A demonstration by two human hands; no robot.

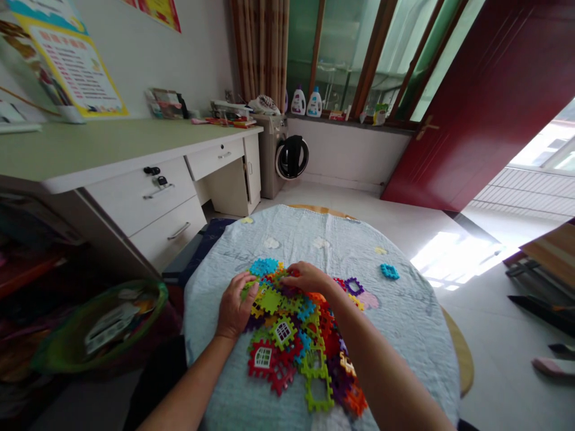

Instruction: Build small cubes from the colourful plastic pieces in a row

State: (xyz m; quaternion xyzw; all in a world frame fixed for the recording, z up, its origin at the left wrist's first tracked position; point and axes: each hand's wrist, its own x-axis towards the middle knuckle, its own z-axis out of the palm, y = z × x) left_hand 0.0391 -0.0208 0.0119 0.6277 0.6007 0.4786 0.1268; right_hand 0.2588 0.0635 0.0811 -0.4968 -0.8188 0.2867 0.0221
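A heap of colourful plastic interlocking blocks (269, 300) with notched edges lies on the cloth-covered round table. My left hand (236, 305) rests at the heap's left edge, thumb apart from the fingers, touching green blocks. My right hand (308, 278) reaches over the far side of the heap with its fingers bent down among the blocks; what is between them is hidden. A blue block (264, 266) lies just beyond my left fingertips. Nearer me are a red block with a white window (263, 358) and a green block with a white window (284, 332).
A lone blue square block (389, 272) lies on the tablecloth (350, 239) at the right. To the left are a long desk (135, 140) and a green basket (58, 353). Behind stand a washing machine (272, 161) and a red door (453, 102).
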